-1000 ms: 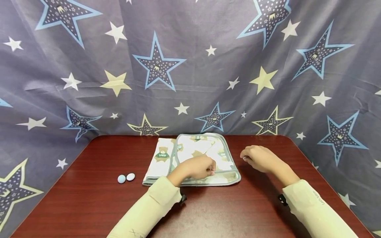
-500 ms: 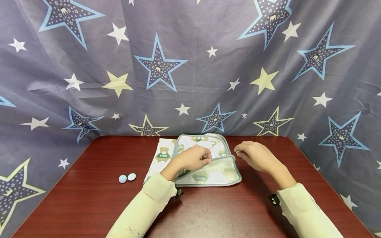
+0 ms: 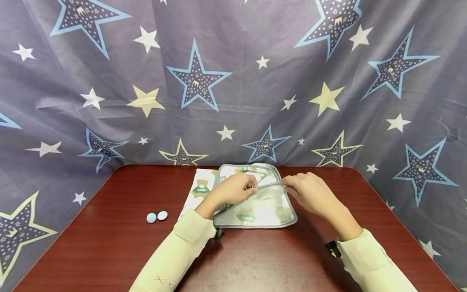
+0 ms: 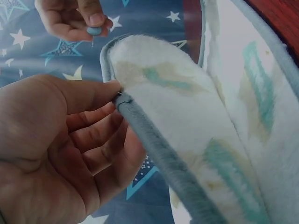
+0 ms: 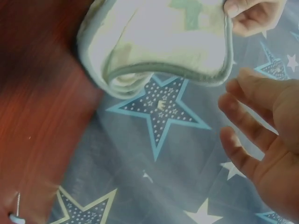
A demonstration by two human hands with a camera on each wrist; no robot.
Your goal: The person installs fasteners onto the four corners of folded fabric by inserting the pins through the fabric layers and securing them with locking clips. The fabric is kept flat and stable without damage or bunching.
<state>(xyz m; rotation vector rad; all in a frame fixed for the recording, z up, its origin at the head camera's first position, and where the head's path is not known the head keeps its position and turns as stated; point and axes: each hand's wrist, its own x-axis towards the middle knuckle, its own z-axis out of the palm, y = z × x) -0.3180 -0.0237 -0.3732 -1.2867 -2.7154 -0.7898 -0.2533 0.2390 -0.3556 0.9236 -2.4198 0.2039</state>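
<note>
A folded white fleece blanket (image 3: pixel 262 209) with a bear print and grey-blue trim lies at the back middle of the table. My left hand (image 3: pixel 235 188) pinches the trim of a lifted layer; in the left wrist view, thumb and fingers of the left hand (image 4: pixel 70 135) close on that edge. Close by the layer's right corner is my right hand (image 3: pixel 310 192). The left wrist view shows it pinching a pin with a round light-blue head (image 4: pixel 94 31), its thin shaft pointing down. From the right wrist, the right hand (image 5: pixel 261 126) has curved fingers beside the trimmed edge.
Two small discs, one light blue (image 3: pixel 151 217) and one white (image 3: pixel 162 215), lie on the dark red table (image 3: pixel 120 251) left of the blanket. A star-printed curtain (image 3: pixel 226 101) hangs behind. A small pale piece (image 5: pixel 17 218) with a thin shaft shows in the right wrist view.
My left hand has lifted the blanket's near layer and moved slightly up and left. The right hand has come leftward from beside the blanket to the lifted layer's corner.
</note>
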